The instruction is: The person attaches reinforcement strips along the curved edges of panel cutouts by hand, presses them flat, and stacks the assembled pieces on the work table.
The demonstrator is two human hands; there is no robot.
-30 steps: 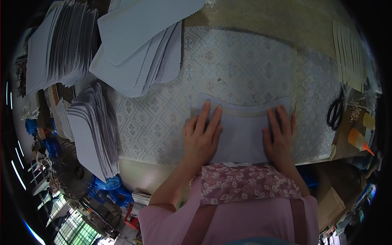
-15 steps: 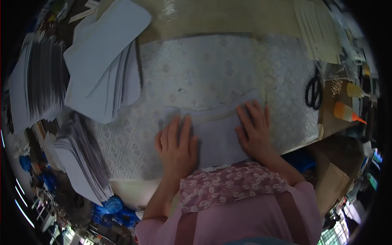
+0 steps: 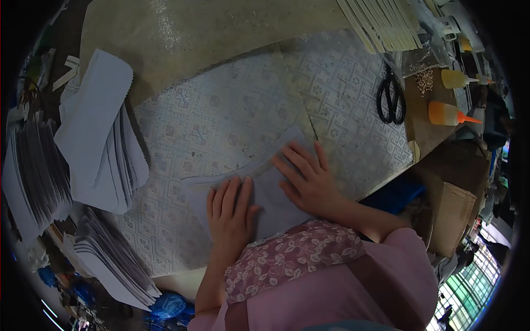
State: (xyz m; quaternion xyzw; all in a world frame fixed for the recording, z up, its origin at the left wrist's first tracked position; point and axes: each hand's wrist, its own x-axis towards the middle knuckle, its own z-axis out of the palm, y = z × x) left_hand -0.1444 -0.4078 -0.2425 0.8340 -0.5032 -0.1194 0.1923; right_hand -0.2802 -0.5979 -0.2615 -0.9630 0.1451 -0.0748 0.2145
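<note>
A pale grey-lilac flat piece (image 3: 268,205), which looks like cloth or thin sheet, lies on the patterned table cover in front of my body. Its far edge is curved, with a narrow band running along it. My left hand (image 3: 229,214) rests flat on the left part of the piece, fingers stretched toward the band. On the right part lies my right hand (image 3: 309,179), palm down with fingers spread, the fingertips near the curved edge. Neither hand grips anything. The near side of the piece is hidden behind the floral apron (image 3: 298,254).
Stacks of pale zigzag-edged pieces (image 3: 94,132) lie on the left, with another stack (image 3: 110,259) at the near left. Black scissors (image 3: 391,99), an orange-tipped bottle (image 3: 444,113), a yellowish bottle (image 3: 454,79) and cream strips (image 3: 381,25) are on the right. A cardboard box (image 3: 452,218) stands below the table.
The camera view has turned, so the table and its things appear rotated and shifted. Both hands still lie flat on the pale piece, with the fingers slightly moved along its curved edge.
</note>
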